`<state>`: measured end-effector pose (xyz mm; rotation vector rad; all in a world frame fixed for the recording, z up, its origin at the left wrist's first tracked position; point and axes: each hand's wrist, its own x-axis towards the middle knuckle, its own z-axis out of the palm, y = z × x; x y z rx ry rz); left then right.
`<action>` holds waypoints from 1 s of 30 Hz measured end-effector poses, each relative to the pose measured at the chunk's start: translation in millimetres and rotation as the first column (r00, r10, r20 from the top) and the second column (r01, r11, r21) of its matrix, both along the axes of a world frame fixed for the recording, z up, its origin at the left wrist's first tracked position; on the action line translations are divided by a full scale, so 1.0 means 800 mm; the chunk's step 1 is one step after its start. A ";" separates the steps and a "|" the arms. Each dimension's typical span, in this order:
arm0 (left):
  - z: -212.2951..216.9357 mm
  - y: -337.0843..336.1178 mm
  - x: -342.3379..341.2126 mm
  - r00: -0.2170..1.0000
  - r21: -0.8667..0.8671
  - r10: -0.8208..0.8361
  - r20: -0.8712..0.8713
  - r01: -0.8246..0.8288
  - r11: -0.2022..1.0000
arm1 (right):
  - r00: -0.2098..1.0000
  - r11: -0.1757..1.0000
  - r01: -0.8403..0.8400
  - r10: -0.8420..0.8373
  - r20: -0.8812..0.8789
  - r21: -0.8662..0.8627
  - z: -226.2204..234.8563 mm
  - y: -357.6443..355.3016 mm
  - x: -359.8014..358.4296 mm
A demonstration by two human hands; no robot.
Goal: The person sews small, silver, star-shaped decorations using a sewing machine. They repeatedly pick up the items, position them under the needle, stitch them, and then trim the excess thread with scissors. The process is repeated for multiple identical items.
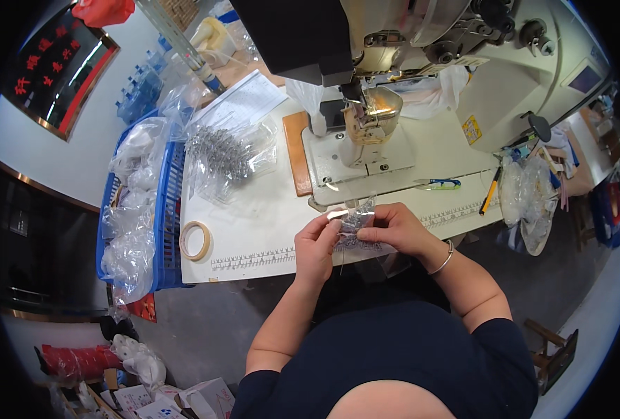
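Observation:
Between my two hands, at the front edge of the white sewing table, is a small clear plastic bag with small silvery pieces in it. My left hand pinches its left side with thumb and fingers. On the other side my right hand, with a bangle on the wrist, grips the bag by thumb and forefinger. What exactly the silvery pieces are is too small to tell. Just beyond my hands stands the sewing machine, its needle area lit. Left of it lies a heap of silvery pieces on clear plastic.
A tape roll lies at the table's left edge, beside a blue basket full of clear plastic. Small thread snips and a yellow-black cutter lie to the right. A ruler strip runs along the front edge.

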<state>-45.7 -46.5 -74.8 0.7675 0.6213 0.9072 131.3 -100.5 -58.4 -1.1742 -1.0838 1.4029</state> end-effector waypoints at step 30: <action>-0.003 -0.013 0.005 0.997 0.043 -0.072 -0.035 0.073 0.996 | 0.861 0.988 -0.145 0.101 0.498 0.049 0.030 -0.010 0.014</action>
